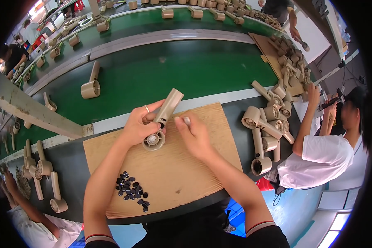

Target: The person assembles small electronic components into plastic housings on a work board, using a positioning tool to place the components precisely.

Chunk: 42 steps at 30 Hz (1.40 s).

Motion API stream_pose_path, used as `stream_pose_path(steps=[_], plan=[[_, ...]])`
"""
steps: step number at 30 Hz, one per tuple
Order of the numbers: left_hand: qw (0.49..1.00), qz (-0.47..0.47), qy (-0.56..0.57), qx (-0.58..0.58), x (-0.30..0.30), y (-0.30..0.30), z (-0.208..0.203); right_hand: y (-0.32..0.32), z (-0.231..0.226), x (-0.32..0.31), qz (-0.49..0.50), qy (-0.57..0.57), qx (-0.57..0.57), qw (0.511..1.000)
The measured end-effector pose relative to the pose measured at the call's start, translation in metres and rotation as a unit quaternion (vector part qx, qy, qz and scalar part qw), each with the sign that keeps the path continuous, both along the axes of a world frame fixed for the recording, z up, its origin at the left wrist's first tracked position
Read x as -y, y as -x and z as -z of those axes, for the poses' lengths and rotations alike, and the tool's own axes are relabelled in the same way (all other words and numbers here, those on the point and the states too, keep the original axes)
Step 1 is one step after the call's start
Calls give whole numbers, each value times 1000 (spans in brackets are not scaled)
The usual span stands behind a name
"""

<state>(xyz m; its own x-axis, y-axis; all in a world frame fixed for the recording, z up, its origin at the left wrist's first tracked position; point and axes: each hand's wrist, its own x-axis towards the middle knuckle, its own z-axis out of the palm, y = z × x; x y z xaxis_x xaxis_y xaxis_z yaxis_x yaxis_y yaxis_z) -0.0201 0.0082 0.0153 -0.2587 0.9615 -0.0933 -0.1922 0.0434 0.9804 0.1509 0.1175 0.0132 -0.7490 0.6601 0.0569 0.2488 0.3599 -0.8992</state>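
Left hand [140, 126] wrapped partway round a beige fan body [170, 106], gripping where handle meets round head, fingers behind and thumb in front. Right hand [196, 134] curled, thumb and forefinger drawn together; I log a pale spot [187, 120] there but cannot tell whether it is a nail or a small part. Key relation: the fan body lies just left of the right fingertips, apart from them as far as I can judge, its dark slot [163, 120] on the side toward them. Long axis slants, handle up to the right and beyond the far edge of the cardboard sheet [190, 173] in my view, head low and left, over the sheet. Small dark tabs [130, 188] lie scattered by the sheet's near left corner, nearer the left forearm than the right hand. Hard to make out: the left fingertips behind the handle, hidden from me; the slot's inside, too small and dark to read; the right palm, turned away. I also cannot tell whether the head touches the cardboard or is held above it.
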Motion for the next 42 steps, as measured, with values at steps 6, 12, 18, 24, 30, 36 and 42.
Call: stream_pose_path(steps=[6, 12, 18, 24, 30, 36, 42], plan=[[1000, 4, -8, -3, -1, 0, 2, 12, 10, 0, -64, -267, 122, 954], [1000, -6, -3, 2, -1, -2, 0, 15, 8, -1, -97, -274, 162, 943], [992, -3, -8, -124, -2, 1, -1, 14, -19, 4, -152, -257, 280, 912], [998, -58, 7, -6, 0, -3, 1, 18, -7, -15, -176, -169, 147, 959], [982, -161, -44, -87, -12, -16, -17, 44, -2, -1, -44, 119, -92, 988], [963, -162, -40, -211, -41, 23, 3, 49, -10, -53, -36, -93, 108, 989], [782, -353, 129, -498, -25, 152, 31, -54, -77, -229, 183, -329, 466, 800]])
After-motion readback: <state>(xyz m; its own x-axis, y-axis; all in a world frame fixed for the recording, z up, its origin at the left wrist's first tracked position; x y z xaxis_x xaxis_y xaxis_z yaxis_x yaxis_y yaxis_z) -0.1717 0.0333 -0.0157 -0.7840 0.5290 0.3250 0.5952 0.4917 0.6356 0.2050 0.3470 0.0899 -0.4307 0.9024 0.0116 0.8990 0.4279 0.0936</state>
